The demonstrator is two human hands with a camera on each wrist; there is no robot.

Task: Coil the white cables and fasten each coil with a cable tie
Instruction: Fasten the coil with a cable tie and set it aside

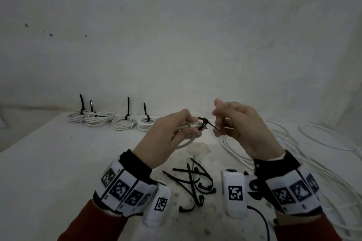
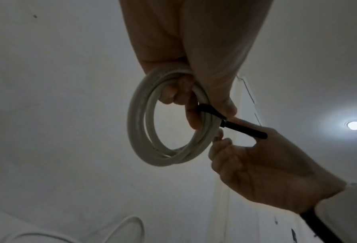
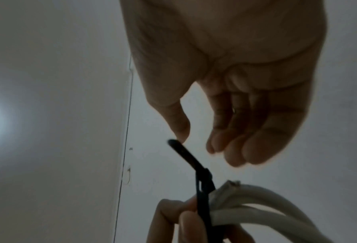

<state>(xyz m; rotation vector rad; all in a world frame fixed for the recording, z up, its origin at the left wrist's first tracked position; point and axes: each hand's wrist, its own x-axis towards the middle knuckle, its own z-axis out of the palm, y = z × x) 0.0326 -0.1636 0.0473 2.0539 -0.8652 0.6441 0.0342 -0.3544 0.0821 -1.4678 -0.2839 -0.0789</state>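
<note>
My left hand (image 1: 193,124) holds a small coil of white cable (image 1: 186,144) raised above the table, fingers curled through the ring (image 2: 136,123). A black cable tie (image 1: 204,121) is looped round the coil next to those fingers, and its tail (image 2: 241,129) sticks out toward my right hand (image 1: 218,118). In the right wrist view the right thumb tip touches the end of the tail (image 3: 185,154), while the other fingers (image 3: 235,148) hang loosely curled and apart from it. One cut cable end (image 3: 231,183) shows beside the tie's head.
Several tied white coils (image 1: 125,123) with upright black tie tails line the back of the white table (image 1: 58,162) by the wall. A pile of loose black cable ties (image 1: 194,184) lies between my wrists. Loose white cables (image 1: 293,143) sprawl on the right.
</note>
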